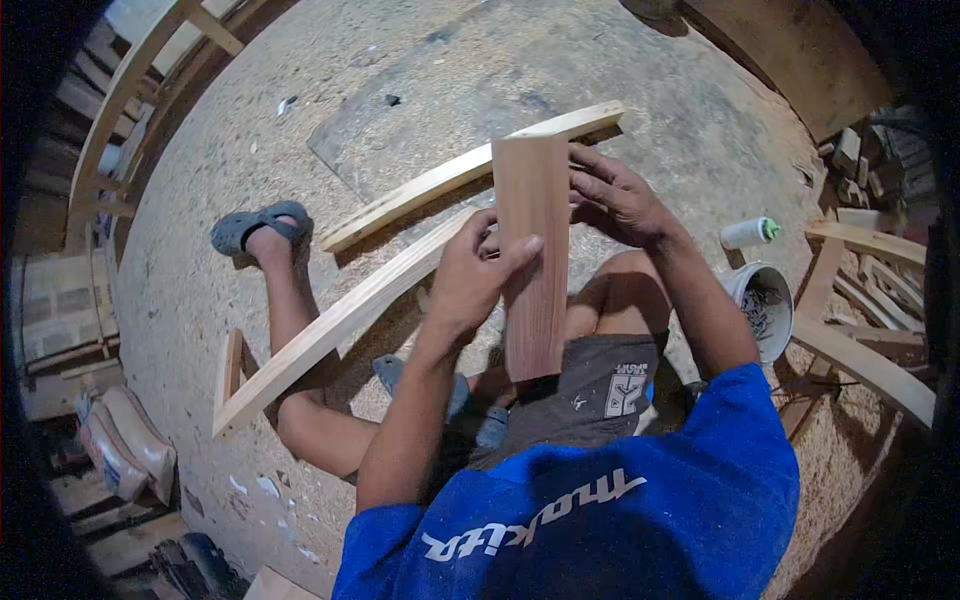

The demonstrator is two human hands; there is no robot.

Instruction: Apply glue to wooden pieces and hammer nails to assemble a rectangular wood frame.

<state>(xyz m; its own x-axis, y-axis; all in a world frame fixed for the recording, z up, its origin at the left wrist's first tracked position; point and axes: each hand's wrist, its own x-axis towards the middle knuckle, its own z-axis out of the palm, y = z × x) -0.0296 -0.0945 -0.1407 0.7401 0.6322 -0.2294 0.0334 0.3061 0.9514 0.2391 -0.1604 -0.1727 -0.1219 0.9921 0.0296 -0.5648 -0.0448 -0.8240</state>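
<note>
Across the grey concrete floor (720,140), pale sawdust and wood shavings lie scattered all round me. Along its far left edge stands a pale, curved wooden frame (112,125), and nearer along the same edge lie plump, whitish plastic sacks (140,430), their contents hidden from me. A broad, flat brown wooden panel (790,60) takes up the far right corner, and pale wooden frame pieces (865,365) crowd the right edge.

Near that edge, just beside my right arm, sits a round white bucket (766,276) holding a heap of thin, dark grey, nail-like pieces (762,312). Beside it a small white cylindrical bottle (744,235) with a green cap lies on its side.

Above the middle of the floor I hold a flat reddish-brown wooden board (535,290), its near end over my lap. My left hand (475,268) grips it, thumb across the face. My right hand (622,200) is half curled at its right side; I can't tell whether those fingers grip it.
</note>
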